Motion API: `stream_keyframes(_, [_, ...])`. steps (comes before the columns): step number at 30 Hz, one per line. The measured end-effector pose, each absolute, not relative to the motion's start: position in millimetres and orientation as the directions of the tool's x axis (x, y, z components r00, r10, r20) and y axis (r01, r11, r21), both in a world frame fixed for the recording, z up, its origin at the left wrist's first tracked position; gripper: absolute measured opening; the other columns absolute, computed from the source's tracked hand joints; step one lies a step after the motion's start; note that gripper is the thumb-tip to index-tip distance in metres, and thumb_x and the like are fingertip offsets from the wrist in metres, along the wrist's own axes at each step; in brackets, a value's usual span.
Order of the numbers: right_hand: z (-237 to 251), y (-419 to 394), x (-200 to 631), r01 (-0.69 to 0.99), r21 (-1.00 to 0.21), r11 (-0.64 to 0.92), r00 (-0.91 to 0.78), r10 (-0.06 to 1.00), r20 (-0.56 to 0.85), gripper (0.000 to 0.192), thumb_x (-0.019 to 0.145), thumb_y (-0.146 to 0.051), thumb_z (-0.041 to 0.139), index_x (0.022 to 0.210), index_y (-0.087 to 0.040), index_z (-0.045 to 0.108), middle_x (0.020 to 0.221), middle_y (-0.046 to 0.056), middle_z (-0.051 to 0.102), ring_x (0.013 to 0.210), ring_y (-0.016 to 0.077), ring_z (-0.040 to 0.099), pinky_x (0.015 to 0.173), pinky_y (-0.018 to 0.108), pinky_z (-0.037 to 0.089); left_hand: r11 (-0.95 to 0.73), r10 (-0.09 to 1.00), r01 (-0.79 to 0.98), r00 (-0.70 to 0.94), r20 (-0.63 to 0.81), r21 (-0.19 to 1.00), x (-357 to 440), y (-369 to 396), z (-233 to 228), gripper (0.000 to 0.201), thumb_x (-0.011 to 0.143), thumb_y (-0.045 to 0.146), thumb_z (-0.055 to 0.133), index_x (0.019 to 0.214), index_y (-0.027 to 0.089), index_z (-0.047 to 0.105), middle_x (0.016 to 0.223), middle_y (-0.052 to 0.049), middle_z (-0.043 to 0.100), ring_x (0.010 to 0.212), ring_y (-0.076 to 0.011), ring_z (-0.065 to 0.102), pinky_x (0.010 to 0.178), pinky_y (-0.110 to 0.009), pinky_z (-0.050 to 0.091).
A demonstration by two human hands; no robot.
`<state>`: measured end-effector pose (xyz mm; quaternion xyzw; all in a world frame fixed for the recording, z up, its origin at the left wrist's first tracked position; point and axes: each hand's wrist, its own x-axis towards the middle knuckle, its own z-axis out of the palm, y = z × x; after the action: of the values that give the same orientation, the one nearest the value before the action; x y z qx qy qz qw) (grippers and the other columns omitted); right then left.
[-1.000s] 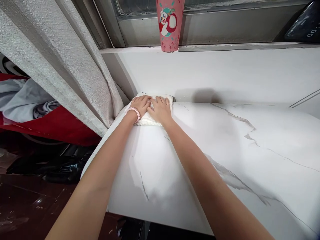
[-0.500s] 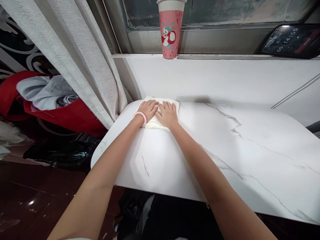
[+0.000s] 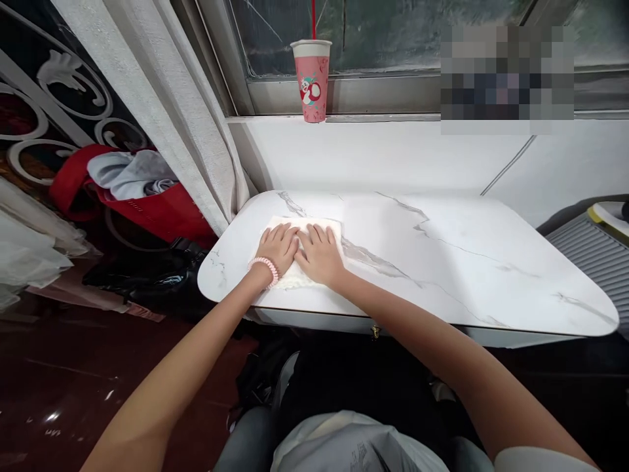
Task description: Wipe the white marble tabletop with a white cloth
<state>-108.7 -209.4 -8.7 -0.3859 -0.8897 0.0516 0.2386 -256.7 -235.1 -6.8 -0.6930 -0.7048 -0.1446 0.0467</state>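
My left hand (image 3: 276, 249) lies flat on a white cloth (image 3: 297, 276), with a pink coiled band around the wrist. Beside it, my right hand (image 3: 320, 254) is pressed on the same cloth, fingers stretched forward. Thumb and fingers of the two hands meet near the cloth's middle. Under the cloth is a white marble-patterned tabletop (image 3: 393, 229); the hands are on its left part, close to the front edge.
A pink paper cup (image 3: 312, 85) with a red straw stands on the window ledge. A pale curtain (image 3: 196, 111) hangs at the left, near a red bag (image 3: 162, 213) with grey cloth inside. A grey ribbed object (image 3: 592, 252) stands at the right.
The cloth and both hands have slid from the back of the tabletop toward its front edge. The view has shifted, so more of the table and my lap shows.
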Motion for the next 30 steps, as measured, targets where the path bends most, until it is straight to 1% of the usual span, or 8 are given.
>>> stream_keyframes(8, [-7.2, -265.8, -50.4, 0.619, -0.243, 0.747, -0.639, 0.659, 0.398, 0.050, 0.098, -0.031, 0.039, 0.143, -0.010, 0.050, 0.151, 0.019, 0.043, 0.142, 0.0332, 0.035, 0.119, 0.055, 0.020, 0.071, 0.970, 0.994, -0.089, 0.224, 0.088, -192.8, -300.2, 3.8, 0.050, 0.099, 0.030, 0.024, 0.140, 0.018, 0.050, 0.150, -0.009, 0.048, 0.142, -0.0254, 0.038, 0.120, -0.049, 0.025])
stream_keyframes(14, [-5.4, -271.2, -12.4, 0.638, -0.212, 0.740, -0.658, 0.667, 0.349, 0.052, 0.097, -0.030, 0.037, 0.144, -0.010, 0.048, 0.153, 0.017, 0.041, 0.144, 0.0319, 0.032, 0.120, 0.054, 0.019, 0.079, 0.981, 0.995, -0.088, 0.173, 0.060, -151.7, -306.6, 8.5, 0.051, 0.099, 0.029, 0.026, 0.143, 0.016, 0.048, 0.154, -0.011, 0.043, 0.145, -0.0269, 0.034, 0.121, -0.050, 0.023])
stream_keyframes(18, [-3.6, -260.7, 3.8, 0.664, -0.206, 0.719, -0.657, 0.692, 0.298, 0.053, 0.097, -0.030, 0.035, 0.146, -0.011, 0.046, 0.154, 0.015, 0.040, 0.144, 0.0310, 0.032, 0.120, 0.053, 0.019, 0.052, 0.989, 0.996, -0.061, 0.131, 0.077, -135.4, -290.9, 12.5, 0.050, 0.099, 0.029, 0.027, 0.143, 0.016, 0.047, 0.154, -0.011, 0.043, 0.145, -0.0282, 0.033, 0.120, -0.053, 0.023])
stream_keyframes(21, [-3.1, -243.2, 6.7, 0.691, -0.197, 0.695, -0.639, 0.715, 0.284, 0.053, 0.097, -0.030, 0.033, 0.145, -0.012, 0.046, 0.154, 0.015, 0.041, 0.143, 0.0309, 0.032, 0.119, 0.053, 0.019, 0.026, 0.994, 0.996, -0.035, 0.108, 0.088, -132.4, -271.4, 14.1, 0.049, 0.099, 0.030, 0.028, 0.143, 0.017, 0.046, 0.154, -0.011, 0.042, 0.145, -0.0282, 0.033, 0.120, -0.053, 0.023])
stream_keyframes(25, [-2.5, -203.9, -0.3, 0.707, -0.188, 0.681, -0.631, 0.728, 0.268, 0.052, 0.096, -0.031, 0.035, 0.143, -0.013, 0.048, 0.152, 0.015, 0.042, 0.142, 0.0308, 0.034, 0.119, 0.053, 0.019, 0.027, 0.991, 0.995, -0.039, 0.131, 0.094, -138.4, -233.9, 12.2, 0.049, 0.099, 0.029, 0.027, 0.143, 0.019, 0.045, 0.153, -0.010, 0.043, 0.144, -0.0278, 0.034, 0.120, -0.052, 0.022])
stream_keyframes(30, [-1.5, -142.9, -12.3, 0.702, -0.222, 0.677, -0.624, 0.734, 0.267, 0.051, 0.095, -0.030, 0.034, 0.142, -0.014, 0.048, 0.152, 0.015, 0.042, 0.141, 0.0294, 0.034, 0.118, 0.051, 0.019, 0.023, 0.986, 0.993, -0.042, 0.161, 0.120, -149.4, -172.8, 9.0, 0.047, 0.099, 0.029, 0.025, 0.139, 0.020, 0.047, 0.150, -0.010, 0.046, 0.142, -0.0259, 0.036, 0.119, -0.050, 0.022])
